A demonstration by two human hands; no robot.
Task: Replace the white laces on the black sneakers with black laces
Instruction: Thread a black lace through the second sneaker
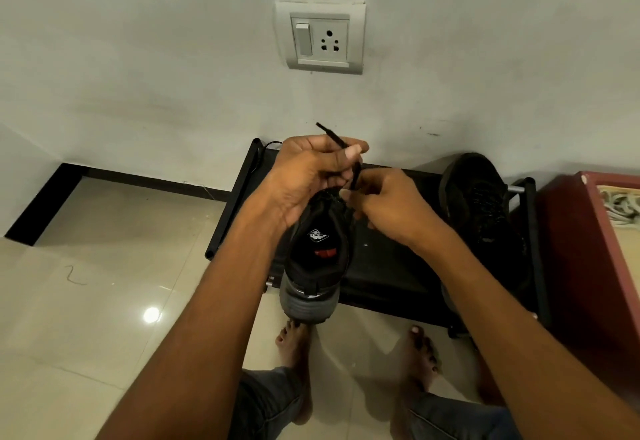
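1. A black sneaker [317, 252] sits near the centre of the view, heel toward the camera at 6 o'clock and toe pointing to 12 o'clock, its heel overhanging the near edge of a low black shoe rack [391, 266]. A white logo and a red tab show on the insole.
2. A black lace [337, 141] rises from the sneaker's upper eyelet area toward 12 o'clock; its stiff tip sticks out past the fingers toward 11 o'clock.
3. The left hand [304, 176] is at 11 o'clock from the sneaker's opening, fingers curled, pinching the lace between thumb and forefinger.
4. The right hand [388, 204] is at 2 o'clock from the opening, its fingertips pinching the lower stretch of the same lace just above the eyelets.
5. A second black sneaker [481, 211] rests on the rack at 3 o'clock, well apart from the first, toe toward the wall.
6. A red box [575, 249] stands just beside the rack at 3 o'clock.
7. A white wall socket with switch [320, 37] is at 12 o'clock on the wall.
8. Bare feet [294, 353] stand on the glossy tile floor [104, 301] at 6 o'clock.
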